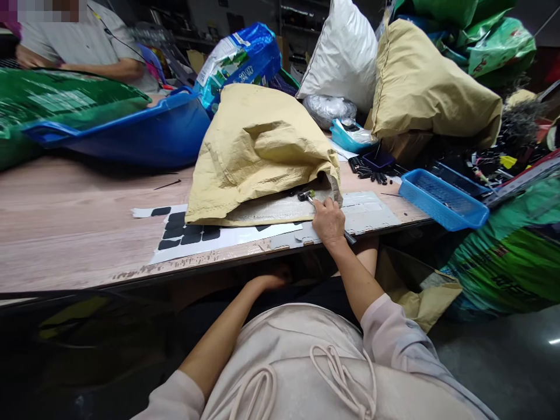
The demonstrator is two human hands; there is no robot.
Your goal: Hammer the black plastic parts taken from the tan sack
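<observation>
My right hand (329, 223) is closed around a small hammer (350, 238). Its dark handle sticks out below my fist, and its head lies at the open mouth of a tan woven sack (262, 134). The sack rests on its side on the table, its pale lining showing under the head. Low in front of the table edge, near my lap, is my left hand (277, 276); shadow hides its fingers. Partly under the sack lies a white sheet with black rounded-square pads (181, 228). A grey flat strip (371, 210) lies along the table edge beside my right hand.
A blue basin (144, 131) and a green bag (56, 105) stand at left, a person (94, 44) behind them. At right are a blue basket (441, 198), small black parts (371, 172) and another tan sack (429, 81). A white sack (345, 52) stands behind.
</observation>
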